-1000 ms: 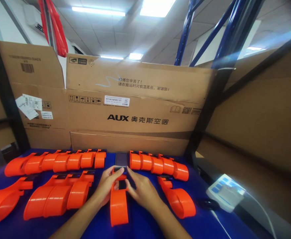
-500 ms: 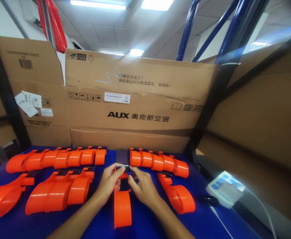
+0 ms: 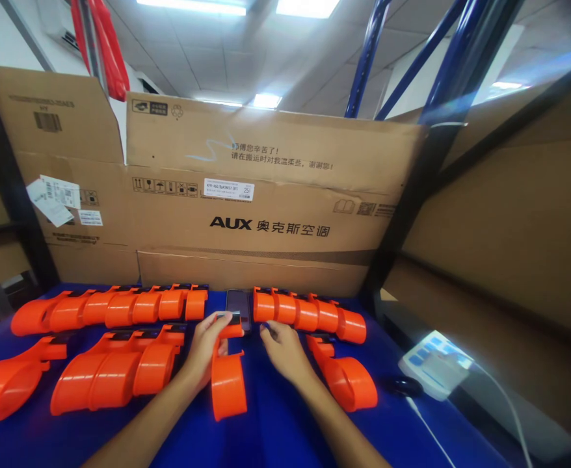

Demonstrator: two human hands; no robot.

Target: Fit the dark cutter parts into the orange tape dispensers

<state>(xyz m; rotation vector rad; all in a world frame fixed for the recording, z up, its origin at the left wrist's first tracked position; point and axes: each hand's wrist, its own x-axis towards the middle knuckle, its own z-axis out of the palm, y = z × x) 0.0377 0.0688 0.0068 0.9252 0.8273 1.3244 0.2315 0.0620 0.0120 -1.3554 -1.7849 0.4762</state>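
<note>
Near the middle of the blue table, my left hand (image 3: 208,344) grips the upper end of an orange plastic piece (image 3: 229,385), whose wide curved band hangs below the fingers. A dark strip shows at its top, by my thumb. My right hand (image 3: 283,348) is apart from the piece, to its right, with fingers curled together; something small and dark shows at the fingertips, too small to name. A dark phone (image 3: 238,303) lies just beyond my hands. More orange pieces stand in rows at the left (image 3: 119,309) and right (image 3: 307,314).
A cardboard panel (image 3: 266,260) stands behind the blue table (image 3: 276,435). At the right are a white device (image 3: 436,365) with a cable and a black mouse-like object (image 3: 407,387). Another orange piece (image 3: 356,383) lies beside my right forearm.
My left hand has moved slightly left and up with the orange piece. My right hand has come away from it, and its fingers have curled in.
</note>
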